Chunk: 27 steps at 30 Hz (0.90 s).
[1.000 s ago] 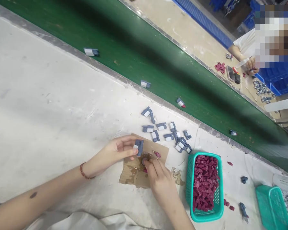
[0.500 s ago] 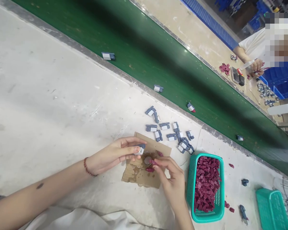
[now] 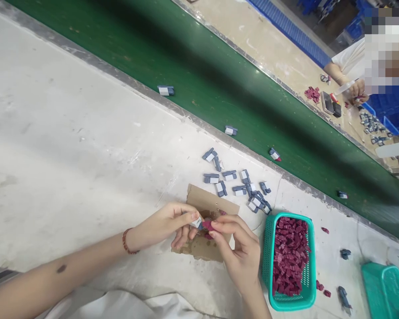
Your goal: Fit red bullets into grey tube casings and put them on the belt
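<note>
My left hand (image 3: 168, 223) pinches a small grey-and-white plastic part (image 3: 197, 222) over a scrap of brown cardboard (image 3: 204, 201). My right hand (image 3: 241, 252) pinches a small maroon piece (image 3: 207, 225) and presses it against the end of that grey part. The two hands meet above the cardboard. A loose heap of the same grey-and-white parts (image 3: 239, 188) lies just beyond the cardboard. A teal basket (image 3: 271, 248) full of maroon pieces stands right of my right hand.
A green conveyor belt (image 3: 219, 84) runs diagonally behind the white worktop (image 3: 69, 146), carrying several grey parts (image 3: 165, 90). A second teal basket (image 3: 384, 283) sits at the far right. Another person's hand (image 3: 357, 91) works across the belt among small parts.
My right hand lifted the maroon piece off the cardboard and brought it to the grey part in my left hand. The parts on the belt drifted to the right.
</note>
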Motion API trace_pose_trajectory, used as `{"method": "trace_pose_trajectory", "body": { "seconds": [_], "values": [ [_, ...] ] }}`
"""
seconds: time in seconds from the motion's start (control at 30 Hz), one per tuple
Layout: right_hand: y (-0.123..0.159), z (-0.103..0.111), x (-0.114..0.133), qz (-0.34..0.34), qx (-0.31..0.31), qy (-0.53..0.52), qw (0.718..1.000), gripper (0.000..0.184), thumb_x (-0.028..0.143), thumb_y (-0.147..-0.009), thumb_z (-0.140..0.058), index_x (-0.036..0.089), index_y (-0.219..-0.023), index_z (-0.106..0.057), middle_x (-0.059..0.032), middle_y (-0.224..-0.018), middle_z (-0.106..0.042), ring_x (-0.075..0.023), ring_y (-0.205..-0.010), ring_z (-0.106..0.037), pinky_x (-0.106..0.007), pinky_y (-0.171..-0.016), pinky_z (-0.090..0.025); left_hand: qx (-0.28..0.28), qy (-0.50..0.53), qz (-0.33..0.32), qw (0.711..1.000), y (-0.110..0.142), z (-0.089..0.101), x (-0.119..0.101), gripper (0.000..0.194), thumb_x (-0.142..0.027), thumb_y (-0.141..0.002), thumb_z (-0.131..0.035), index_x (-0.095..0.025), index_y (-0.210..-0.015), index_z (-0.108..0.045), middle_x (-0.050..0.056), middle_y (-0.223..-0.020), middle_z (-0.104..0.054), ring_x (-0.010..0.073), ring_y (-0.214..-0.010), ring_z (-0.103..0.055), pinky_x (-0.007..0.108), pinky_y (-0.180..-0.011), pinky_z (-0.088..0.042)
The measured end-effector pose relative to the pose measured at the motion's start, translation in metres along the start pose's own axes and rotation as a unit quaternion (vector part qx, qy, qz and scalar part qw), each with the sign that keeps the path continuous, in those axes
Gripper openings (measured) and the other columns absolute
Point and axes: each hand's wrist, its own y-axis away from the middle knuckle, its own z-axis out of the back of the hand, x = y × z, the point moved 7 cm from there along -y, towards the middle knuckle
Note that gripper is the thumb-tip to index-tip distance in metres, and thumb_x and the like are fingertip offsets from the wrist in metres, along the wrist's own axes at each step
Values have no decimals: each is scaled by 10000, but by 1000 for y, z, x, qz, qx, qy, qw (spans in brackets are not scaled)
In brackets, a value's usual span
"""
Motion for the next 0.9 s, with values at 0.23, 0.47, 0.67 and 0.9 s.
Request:
{"method": "trace_pose_trajectory", "body": {
  "seconds": [0.23,0.47,0.67,0.9],
  "values": [
    [-1,-12,10,62,35,59,996,159,112,-900,-580,208,-945,-699,-60,-898,-707,-155,-815,-683,-263,-743,-560,4,-39,9,999,0,-1,7,563,-705,-746,-550,-157,-617,-546,-22,-421,-517,90,-313,-451,196,-333,-353],
    [3,-20,-1,41,30,61,997,191,136,-909,-565,212,-982,-724,-71,-909,-719,-170,-827,-682,-276,-749,-565,-50,-107,-45,992,0,0,1,550,-679,-834,-432,-196,-575,-393,-73,-453,-324,72,-400,-268,207,-380,-210],
    [6,-8,-22,-106,-40,-83,990,54,211,-810,-704,231,-827,-751,-39,-822,-740,-169,-744,-695,-246,-622,-566,35,-171,-83,981,8,-14,-9,465,-609,-911,-364,-192,-713,-420,-57,-606,-337,105,-536,-290,221,-465,-253],
    [14,-3,-17,-91,-52,-76,992,114,145,-819,-672,229,-792,-743,-24,-801,-724,-152,-722,-679,-243,-649,-548,56,-308,-108,944,9,-24,-21,396,-488,-952,-305,-197,-707,-414,-42,-626,-381,119,-543,-357,224,-487,-321]
  ]
}}
